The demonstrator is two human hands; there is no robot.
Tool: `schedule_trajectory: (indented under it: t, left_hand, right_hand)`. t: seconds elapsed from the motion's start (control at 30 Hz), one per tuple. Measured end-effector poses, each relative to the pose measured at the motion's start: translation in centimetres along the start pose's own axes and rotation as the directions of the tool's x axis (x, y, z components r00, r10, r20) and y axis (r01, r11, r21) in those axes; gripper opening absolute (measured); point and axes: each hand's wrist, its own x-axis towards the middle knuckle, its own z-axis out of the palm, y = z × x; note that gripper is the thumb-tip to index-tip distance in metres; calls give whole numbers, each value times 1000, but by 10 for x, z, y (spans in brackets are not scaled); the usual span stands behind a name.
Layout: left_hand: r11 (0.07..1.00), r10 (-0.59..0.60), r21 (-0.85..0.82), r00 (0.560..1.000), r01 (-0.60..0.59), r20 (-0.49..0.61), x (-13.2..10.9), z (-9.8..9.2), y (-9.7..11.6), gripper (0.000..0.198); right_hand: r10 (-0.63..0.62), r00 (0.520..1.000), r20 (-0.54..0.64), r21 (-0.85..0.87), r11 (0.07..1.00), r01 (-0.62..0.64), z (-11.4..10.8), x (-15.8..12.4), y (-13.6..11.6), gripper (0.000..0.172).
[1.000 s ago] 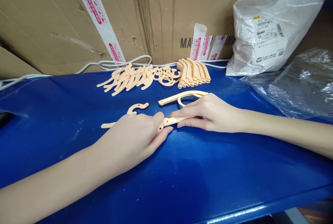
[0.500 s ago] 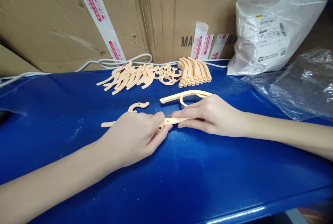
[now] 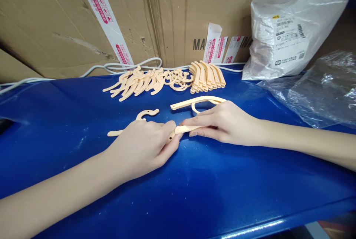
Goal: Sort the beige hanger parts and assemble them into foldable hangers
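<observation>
Left hand (image 3: pixel 147 139): grip pinching a holed tab (image 3: pixel 170 138) between thumb and fingers. Right hand (image 3: pixel 224 122): grip pinching a cream plastic strip (image 3: pixel 187 129), which bridges the gap between the two grips. Strip's long axis runs left-right, slightly slanted; left end points at the left grip and meets the tab, right end hidden in the right fingers. Bent arm (image 3: pixel 182 104) just beyond the right grip, free end pointing left, curved loop (image 3: pixel 194 108) under it. Hook (image 3: pixel 147 112) just beyond left grip; bar end (image 3: pixel 114 133) sticks out leftward. Can't tell if those two join. Farther beyond both grips, on blue tabletop (image 3: pixel 200 194): hook pile (image 3: pixel 136 83), stacked curved arms (image 3: pixel 207 77).
</observation>
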Motion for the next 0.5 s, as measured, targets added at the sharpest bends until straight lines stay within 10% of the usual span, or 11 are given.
schedule_trajectory:
  t: [0.5]
  left_hand:
    - [985,142,126,968,-118,-207,0,-7,9,36]
  right_hand:
    - [-101,994,-36,-148,984,95,1,0,-7,29]
